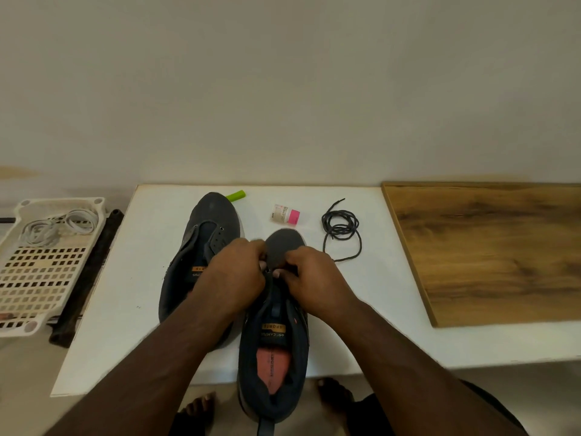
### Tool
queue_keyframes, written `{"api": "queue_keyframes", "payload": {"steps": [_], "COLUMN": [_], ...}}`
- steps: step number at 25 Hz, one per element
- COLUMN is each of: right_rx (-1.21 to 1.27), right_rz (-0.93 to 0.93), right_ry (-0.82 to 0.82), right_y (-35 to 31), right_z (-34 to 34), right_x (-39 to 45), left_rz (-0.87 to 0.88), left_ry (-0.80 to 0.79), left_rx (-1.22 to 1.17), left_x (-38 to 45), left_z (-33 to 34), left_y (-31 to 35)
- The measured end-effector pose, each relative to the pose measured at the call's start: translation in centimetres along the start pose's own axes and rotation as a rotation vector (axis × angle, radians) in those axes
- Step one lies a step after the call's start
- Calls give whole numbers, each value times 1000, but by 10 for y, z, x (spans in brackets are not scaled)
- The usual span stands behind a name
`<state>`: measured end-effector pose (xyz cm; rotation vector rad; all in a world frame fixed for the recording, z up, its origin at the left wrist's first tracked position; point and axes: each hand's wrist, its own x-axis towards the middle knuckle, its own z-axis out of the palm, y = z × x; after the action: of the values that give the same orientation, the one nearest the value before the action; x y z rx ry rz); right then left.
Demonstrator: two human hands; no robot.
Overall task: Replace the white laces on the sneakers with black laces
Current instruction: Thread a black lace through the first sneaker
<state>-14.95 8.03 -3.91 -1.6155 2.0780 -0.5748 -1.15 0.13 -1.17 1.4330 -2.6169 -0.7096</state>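
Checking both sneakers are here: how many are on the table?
2. One sneaker lies left, untouched; the other sneaker is nearer, under both hands, its heel past the table edge.

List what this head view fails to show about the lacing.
- Eyelets of the near sneaker: covered by the left hand and right hand.
- What the fingers hold: hidden between both hands.
- Label on the small bottle: too small.
- Far sneaker: heel hidden by the left forearm.
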Motion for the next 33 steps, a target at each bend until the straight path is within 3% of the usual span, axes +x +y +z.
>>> {"api": "queue_keyframes", "payload": {"steps": [3,7,10,13,15,17,23,31,33], "right_rx": [27,19,93,257,361,348,272,239,297], "right_rz": [11,12,-21,-140,-229,-221,-185,-168,-149], "right_ry": [-24,-43,81,239,223,193,111,179,178], "right_y": [2,0,-7,-27,-40,-48,-54,-51,-52], "right_z": [5,6,-11,-23,-16,-4,-1,9,1], "right_x": [-1,-1,-2,-5,-11,-15,-17,-18,-16], "left_rz": [-22,-53,-96,-263,-371,-425,-336,-350,-279], "left_ry": [242,112,277,266,214,217,164,79,59], "left_rx": [-97,-61,-173,-635,-1090,-1291,-1352,-1586,-1527], "left_x": [4,-4,-5,-1,0,-3,-8,-6,-7], "left_z": [-20,-21,-22,-28,-26,-25,-22,-22,-17], "left_y": [-5,-6,-4,5,17,26,25,18,17]}}
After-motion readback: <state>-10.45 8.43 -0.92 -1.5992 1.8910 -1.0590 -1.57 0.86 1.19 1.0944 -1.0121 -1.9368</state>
